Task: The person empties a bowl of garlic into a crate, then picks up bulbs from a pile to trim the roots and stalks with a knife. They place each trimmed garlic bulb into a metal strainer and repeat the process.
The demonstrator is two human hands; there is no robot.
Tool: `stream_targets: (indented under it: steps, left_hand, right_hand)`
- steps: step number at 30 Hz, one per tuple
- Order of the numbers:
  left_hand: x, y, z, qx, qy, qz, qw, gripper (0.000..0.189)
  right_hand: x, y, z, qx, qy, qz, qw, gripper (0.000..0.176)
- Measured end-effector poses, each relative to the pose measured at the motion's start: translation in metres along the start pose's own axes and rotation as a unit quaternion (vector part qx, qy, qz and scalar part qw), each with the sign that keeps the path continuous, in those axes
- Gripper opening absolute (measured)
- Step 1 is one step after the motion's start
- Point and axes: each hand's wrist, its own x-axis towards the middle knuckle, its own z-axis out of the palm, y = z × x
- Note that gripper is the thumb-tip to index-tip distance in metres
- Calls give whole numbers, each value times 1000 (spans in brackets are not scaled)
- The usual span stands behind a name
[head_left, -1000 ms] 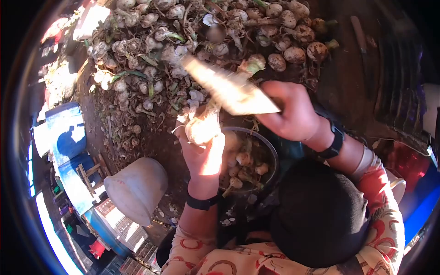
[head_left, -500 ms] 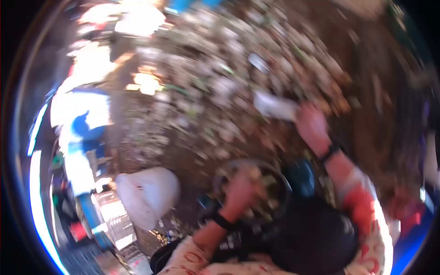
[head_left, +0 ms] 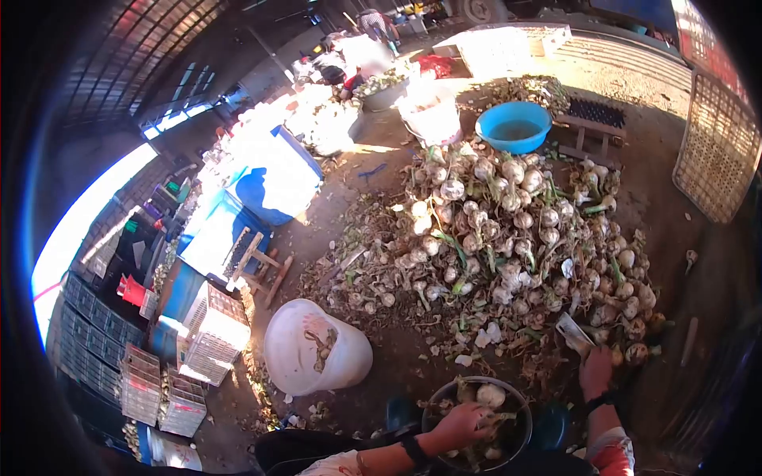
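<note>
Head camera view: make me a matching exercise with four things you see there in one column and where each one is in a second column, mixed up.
1. left hand
2. right hand
3. white bucket
4. blue basin

A. beyond the bulb pile
B. gripping a flat blade
C. in the dark bowl
D. between the wooden stool and the bowl

Pairs: 1-C, 2-B, 3-D, 4-A

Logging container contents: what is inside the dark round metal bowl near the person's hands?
Pale round bulbs, one large on top. The left hand rests in the dark round bowl, covering whatever lies beneath it; the bottom is hidden.
</note>
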Motion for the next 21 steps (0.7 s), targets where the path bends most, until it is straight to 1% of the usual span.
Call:
stream_targets:
  steps: [1,2,3,4,5,6,7,8,9,10,11,12,13,14,15,16,17,18,19,20,21]
  left_hand:
    - [-2,5,-4,-26,-37,-6,999,37]
    - [-4,9,-6,-51,-74,-11,996,36]
    - [-6,10,-7,-48,-71,-5,996,36]
    - [-11,10,-10,-39,-57,23,997,35]
    - [-13,11,-14,-31,-41,53,997,34]
    - [-17,10,-20,-28,-36,58,997,34]
    - [-23,12,-26,-24,-46,30,998,33]
    - [-29,13,-34,-20,-56,0,998,32]
    - [-35,17,-42,-20,-52,4,998,32]
    - [-43,21,-50,-15,-14,5,1000,30]
    - [-52,24,-55,-10,23,6,1000,29]
    - [-57,23,-58,-11,27,12,1000,29]
    - [-60,24,-64,-5,65,30,997,26]
    - [-65,26,-70,0,102,48,994,24]
    - [-72,28,-78,-1,106,54,993,24]
    - [-79,46,-98,-31,137,36,989,21]
    - [-85,61,-117,-63,166,20,984,19]
    - [-91,70,-132,-35,227,48,972,16]
    - [-98,78,-145,-78,269,53,959,13]
    - [-101,73,-153,-81,335,118,931,10]
    - [-110,83,-167,-92,371,135,914,12]
  right_hand:
    - [1,2,4,0,5,1,1000,17]
    - [5,6,7,-22,-30,-10,999,17]
    - [7,8,8,-43,-64,-23,997,18]
    - [6,6,5,-41,-56,-23,997,18]
    - [4,4,1,-3,-81,-13,997,20]
    - [2,3,-5,32,-107,-4,994,23]
    - [-4,-6,-20,30,-101,-6,994,23]
    - [-15,-26,-39,59,-81,-15,995,26]
    - [-25,-41,-54,88,-61,-23,994,29]
    - [-31,-49,-61,87,-57,-26,994,29]
    - [-38,-54,-67,178,-89,45,979,33]
    - [-43,-58,-76,266,-117,115,950,36]
    - [-44,-63,-87,265,-108,113,951,36]
    - [-45,-70,-99,356,-67,133,922,28]
    - [-45,-73,-110,442,-28,150,884,21]
    - [-42,-70,-111,439,-23,145,886,21]
    - [-35,-64,-107,522,-43,164,836,19]
    - [-31,-58,-111,599,-62,181,777,18]
    - [-28,-85,-160,598,-61,171,781,16]
    - [-23,-92,-181,600,-95,150,780,19]
    - [-17,-98,-196,579,-96,130,800,21]
